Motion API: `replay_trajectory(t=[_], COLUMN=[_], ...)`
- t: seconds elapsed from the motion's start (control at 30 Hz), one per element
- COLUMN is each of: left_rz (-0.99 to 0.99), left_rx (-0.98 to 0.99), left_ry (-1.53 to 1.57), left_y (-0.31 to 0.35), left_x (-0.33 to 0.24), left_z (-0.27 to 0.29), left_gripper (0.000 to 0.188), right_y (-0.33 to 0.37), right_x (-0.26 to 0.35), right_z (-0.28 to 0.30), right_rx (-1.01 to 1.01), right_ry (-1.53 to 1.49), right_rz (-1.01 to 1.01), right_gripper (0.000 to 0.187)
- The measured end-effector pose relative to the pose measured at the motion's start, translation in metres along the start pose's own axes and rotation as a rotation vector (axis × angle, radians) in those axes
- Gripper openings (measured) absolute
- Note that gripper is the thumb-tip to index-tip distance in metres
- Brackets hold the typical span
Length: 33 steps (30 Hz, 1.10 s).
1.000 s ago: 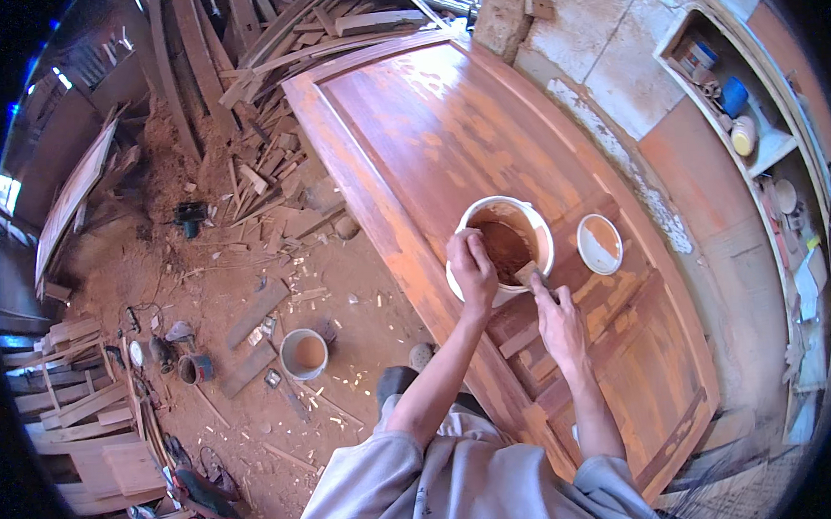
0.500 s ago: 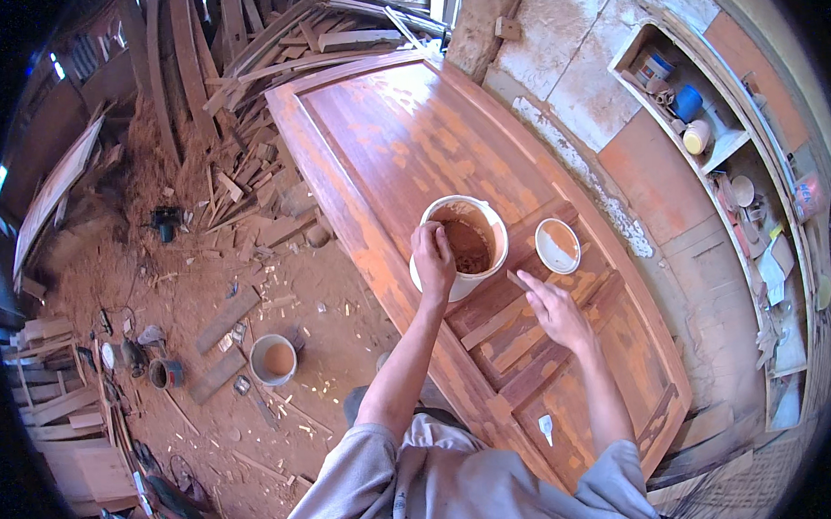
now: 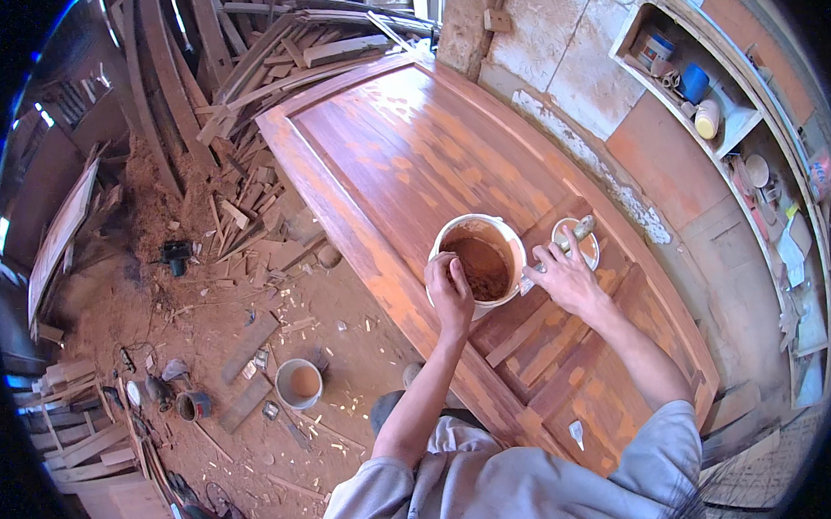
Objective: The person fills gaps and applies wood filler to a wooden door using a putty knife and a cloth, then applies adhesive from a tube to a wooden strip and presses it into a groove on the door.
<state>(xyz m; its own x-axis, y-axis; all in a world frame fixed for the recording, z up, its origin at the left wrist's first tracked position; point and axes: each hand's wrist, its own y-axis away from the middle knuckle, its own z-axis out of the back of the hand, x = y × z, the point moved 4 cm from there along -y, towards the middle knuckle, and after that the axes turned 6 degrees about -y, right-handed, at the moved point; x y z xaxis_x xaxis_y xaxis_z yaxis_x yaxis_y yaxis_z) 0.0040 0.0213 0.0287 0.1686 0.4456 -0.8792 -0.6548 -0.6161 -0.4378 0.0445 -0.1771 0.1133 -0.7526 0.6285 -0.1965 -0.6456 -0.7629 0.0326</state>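
Note:
A white bucket (image 3: 502, 298) with reddish-brown powdery material inside rests on a brown panelled wooden door (image 3: 367, 183) patched with orange filler. My left hand (image 3: 450, 290) is closed over the bucket's near left rim. My right hand (image 3: 567, 277), just right of the bucket, is closed on what looks like a putty knife (image 3: 580, 229); its handle points away and its blade end lies by the bucket's rim. Behind that hand is a small white dish (image 3: 561, 229) with orange paste, partly hidden. A small white spatula (image 3: 577, 434) lies on the near part of the door.
Another bucket (image 3: 299, 384) with light brown contents stands on the dusty floor at left, among wood offcuts and shavings. Scrap timber (image 3: 335, 50) is piled behind the door. A wall shelf (image 3: 745, 124) with pots and cans runs along the right.
My right hand has moved toward the bucket, and the putty knife now shows in its grip. My left hand has shifted from over the bucket's opening down its left rim. The view has shifted slightly.

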Motion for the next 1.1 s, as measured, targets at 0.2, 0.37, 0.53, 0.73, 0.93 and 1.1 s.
replay_trajectory(t=[0.2,0.37,0.53,0.73,0.93,1.1], left_rz=[0.036,0.023,0.036,0.072,-0.097,0.017], left_rx=[-0.011,-0.001,0.039,0.1,-0.047,0.188], left_ry=[0.029,0.061,-0.025,0.005,-0.27,-0.217], left_y=[0.003,0.007,0.003,0.006,0.006,-0.025], left_x=[0.005,0.016,0.017,0.027,0.057,0.079], left_z=[-0.004,-0.009,-0.001,-0.008,-0.01,-0.015], left_gripper=[0.01,0.017,0.021,0.018,0.034,0.037], right_y=[-0.018,-0.031,-0.017,0.097,0.222,0.317], right_x=[0.017,0.029,0.029,0.059,0.188,0.293], right_z=[0.007,0.008,-0.003,-0.053,-0.112,-0.118], right_rx=[0.174,0.16,-0.121,-0.41,-0.184,-0.44], right_ry=[-0.101,-0.272,-0.829,-1.783,-1.949,-1.941], right_rz=[0.022,0.036,-0.332,-1.251,-1.448,-1.575], right_gripper=[0.02,0.028,0.024,0.035,0.056,0.046])
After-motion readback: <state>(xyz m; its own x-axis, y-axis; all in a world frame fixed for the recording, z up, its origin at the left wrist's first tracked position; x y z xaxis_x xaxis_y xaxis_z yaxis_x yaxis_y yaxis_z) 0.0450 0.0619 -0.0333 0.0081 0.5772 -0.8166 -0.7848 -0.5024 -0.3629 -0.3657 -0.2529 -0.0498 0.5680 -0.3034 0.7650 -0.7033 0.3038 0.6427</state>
